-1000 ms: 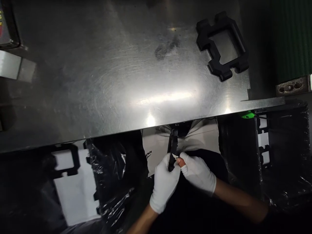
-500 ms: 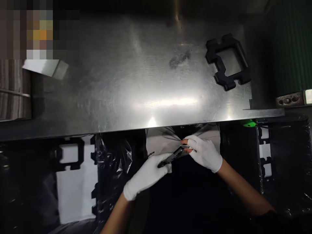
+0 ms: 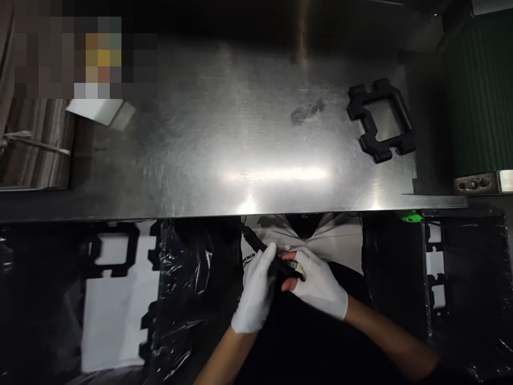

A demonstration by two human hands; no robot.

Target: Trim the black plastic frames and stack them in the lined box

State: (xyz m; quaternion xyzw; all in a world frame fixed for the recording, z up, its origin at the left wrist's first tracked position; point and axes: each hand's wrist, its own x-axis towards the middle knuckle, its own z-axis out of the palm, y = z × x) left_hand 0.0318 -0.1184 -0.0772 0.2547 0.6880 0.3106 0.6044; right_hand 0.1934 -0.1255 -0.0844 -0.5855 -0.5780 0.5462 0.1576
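Note:
My left hand (image 3: 258,286), in a white glove, is closed around a black plastic part (image 3: 253,238). The part slants from upper left to lower right in front of my body, and much of it is hidden by the fingers. My right hand (image 3: 316,283) wears a white glove with bare thumb and fingertips. It pinches a small, partly hidden metal piece (image 3: 295,264) against the lower right end of the black part. On the metal table (image 3: 208,133), at the right, lies a black frame (image 3: 367,122) with notched edges.
Black-lined bins stand on both sides of me; the left one holds black frames (image 3: 134,251) and a white sheet (image 3: 112,321). A small white box (image 3: 96,110) and a tied brown stack (image 3: 44,149) are at the left. A green ribbed surface (image 3: 483,101) is at the right.
Both hands have moved lower and closer together. The black part has been turned, its slant reversed and its upper end now pointing up left. The view has shifted slightly.

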